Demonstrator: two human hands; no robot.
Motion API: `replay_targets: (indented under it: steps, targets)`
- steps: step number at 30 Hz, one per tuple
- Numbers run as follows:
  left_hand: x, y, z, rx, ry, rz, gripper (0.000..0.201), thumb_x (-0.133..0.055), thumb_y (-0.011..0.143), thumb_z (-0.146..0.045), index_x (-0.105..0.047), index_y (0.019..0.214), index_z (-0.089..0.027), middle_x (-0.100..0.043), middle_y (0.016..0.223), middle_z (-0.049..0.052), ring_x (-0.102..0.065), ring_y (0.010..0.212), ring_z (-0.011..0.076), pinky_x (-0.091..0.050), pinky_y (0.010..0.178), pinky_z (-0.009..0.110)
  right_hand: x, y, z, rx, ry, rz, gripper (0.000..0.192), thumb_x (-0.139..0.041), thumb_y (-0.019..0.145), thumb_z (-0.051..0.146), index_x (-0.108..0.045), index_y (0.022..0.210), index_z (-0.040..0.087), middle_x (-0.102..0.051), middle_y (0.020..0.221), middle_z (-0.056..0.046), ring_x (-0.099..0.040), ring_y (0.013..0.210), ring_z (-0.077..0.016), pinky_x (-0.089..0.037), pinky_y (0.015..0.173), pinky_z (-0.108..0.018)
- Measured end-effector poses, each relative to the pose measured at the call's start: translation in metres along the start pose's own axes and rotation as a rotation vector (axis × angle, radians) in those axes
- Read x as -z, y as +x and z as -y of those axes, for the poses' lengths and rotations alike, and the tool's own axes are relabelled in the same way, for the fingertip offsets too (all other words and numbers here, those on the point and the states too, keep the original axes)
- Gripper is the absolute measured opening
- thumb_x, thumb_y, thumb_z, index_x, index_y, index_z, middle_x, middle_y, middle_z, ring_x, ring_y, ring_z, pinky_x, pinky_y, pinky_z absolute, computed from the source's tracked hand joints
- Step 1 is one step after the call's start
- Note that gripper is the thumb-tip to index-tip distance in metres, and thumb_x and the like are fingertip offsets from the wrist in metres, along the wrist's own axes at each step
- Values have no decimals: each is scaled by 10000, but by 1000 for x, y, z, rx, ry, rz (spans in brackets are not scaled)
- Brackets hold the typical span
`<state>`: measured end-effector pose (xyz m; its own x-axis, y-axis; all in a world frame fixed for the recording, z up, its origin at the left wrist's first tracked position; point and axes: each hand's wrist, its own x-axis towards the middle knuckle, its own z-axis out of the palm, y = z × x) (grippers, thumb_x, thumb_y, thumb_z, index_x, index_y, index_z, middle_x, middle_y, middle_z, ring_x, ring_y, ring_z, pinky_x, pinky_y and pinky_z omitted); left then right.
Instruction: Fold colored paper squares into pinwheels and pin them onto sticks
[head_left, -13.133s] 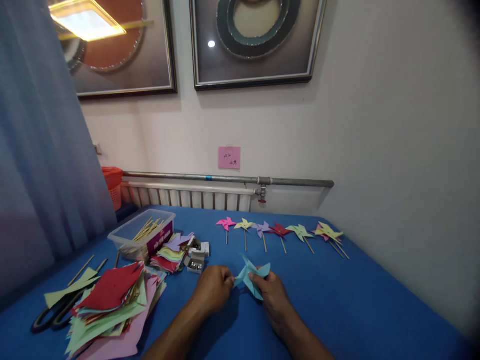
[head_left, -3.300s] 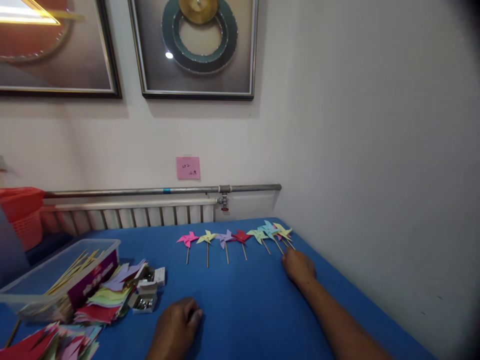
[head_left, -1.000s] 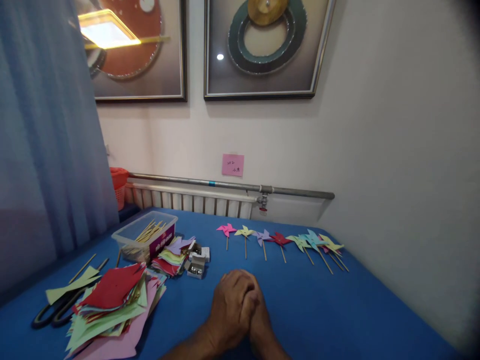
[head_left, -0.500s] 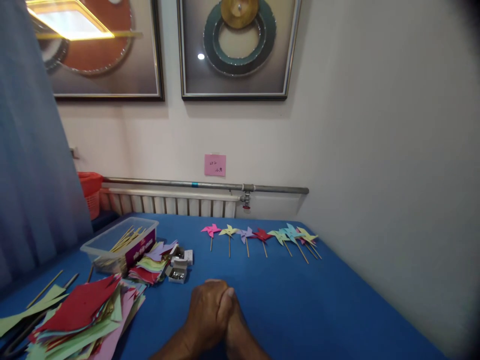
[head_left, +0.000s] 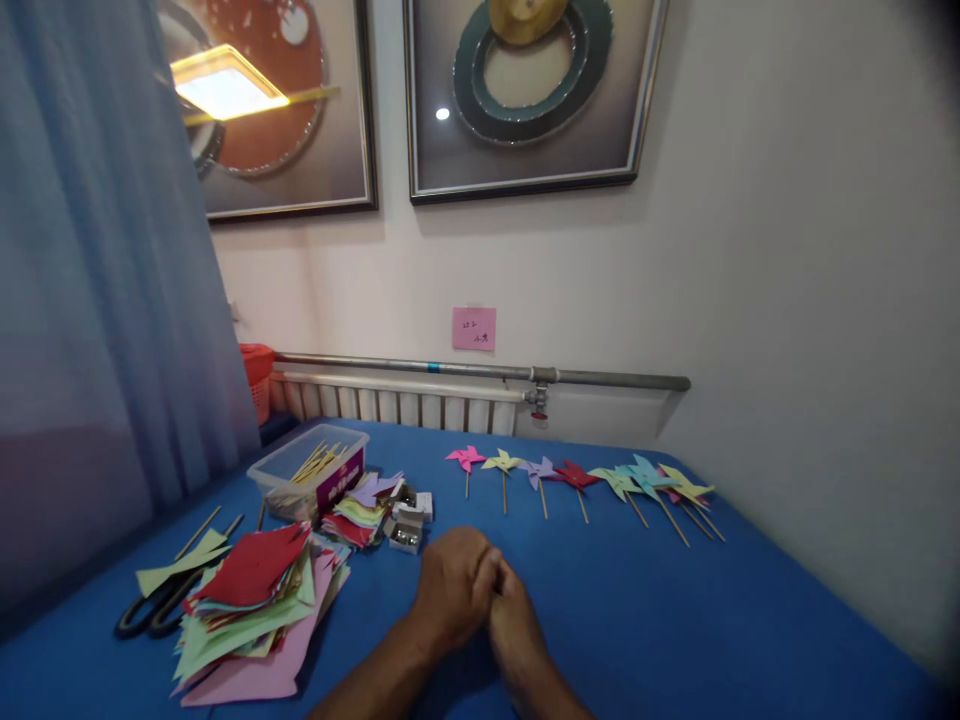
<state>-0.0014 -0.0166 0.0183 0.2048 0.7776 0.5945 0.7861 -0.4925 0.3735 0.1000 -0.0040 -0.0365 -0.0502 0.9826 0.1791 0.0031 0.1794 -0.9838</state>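
The left hand (head_left: 456, 582) and right hand (head_left: 519, 628) are clasped together. Rest them clear of the pinwheels (head_left: 576, 476) toward the far edge of the tabletop (head_left: 675, 640).

Two framed pictures (head_left: 525, 160) hang on a pale wall (head_left: 360, 275) above a white radiator (head_left: 433, 410).

My left hand (head_left: 454, 582) is bare, its back broad and gently rounded, the knuckles standing up in low bumps. My right hand (head_left: 517, 628) is bare as well and, seen from here, narrower in outline. Both wrists are uncovered. My left forearm (head_left: 386, 672) and right forearm (head_left: 553, 692) are bare and smooth-sided, running down to the lower edge of my view. My nails are too small to make out.
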Motion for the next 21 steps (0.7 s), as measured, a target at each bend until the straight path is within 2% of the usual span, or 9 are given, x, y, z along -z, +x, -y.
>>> replay_targets:
  steps: [3, 6, 8, 11, 14, 17, 21]
  targets:
    - [17, 13, 37, 240, 194, -195, 385, -325, 1031, -242, -673, 877, -185, -676, 902, 97, -606, 895, 221, -408, 828, 329, 2, -6, 12, -140, 94, 31, 414, -693, 715, 523, -658, 979, 207, -689, 801, -26, -580, 533, -153, -461, 511, -274]
    - [34, 22, 75, 495, 402, -306, 301, -396, 1007, -235, -687, 1045, -166, -686, 1049, 121, -604, 1032, 258, -403, 884, 359, -2, -11, 21, -190, 120, 29, 400, -712, 691, 473, -652, 961, 184, -672, 791, -23, -542, 493, -119, -417, 476, -247]
    - [39, 24, 93, 606, 518, -308, 292, -451, 977, -231, -673, 1150, -156, -679, 1142, 135, -589, 1099, 286, -399, 881, 384, -5, -12, 22, -209, 122, 26, 386, -711, 686, 454, -651, 948, 177, -668, 793, -22, -530, 481, -107, -400, 465, -240]
    - [38, 23, 109, 626, 618, -189, 312, -505, 942, -236, -680, 1188, -158, -677, 1206, 144, -580, 1133, 311, -391, 863, 400, -6, -12, 20, -215, 120, 22, 379, -709, 680, 445, -649, 940, 175, -667, 795, -21, -528, 479, -105, -394, 460, -240]
    - [33, 21, 114, 614, 669, -81, 310, -453, 970, -230, -734, 1079, -159, -701, 1139, 152, -597, 1089, 312, -377, 839, 400, -5, -11, 16, -213, 108, 40, 368, -696, 692, 442, -647, 942, 175, -668, 772, -16, -524, 482, -105, -399, 469, -242]
    - [33, 22, 117, 628, 699, -69, 371, -391, 990, -193, -760, 1000, -159, -717, 1066, 152, -611, 1052, 302, -365, 819, 391, -4, -10, 14, -216, 105, 35, 361, -687, 691, 445, -643, 931, 179, -659, 741, -7, -511, 473, -104, -383, 459, -241]
    - [36, 24, 120, 659, 673, -118, 391, -383, 1006, -242, -767, 987, -172, -726, 1059, 137, -614, 1036, 294, -368, 805, 390, -3, -10, 16, -207, 122, 46, 339, -695, 700, 433, -643, 923, 183, -646, 731, 1, -510, 474, -103, -380, 462, -242]
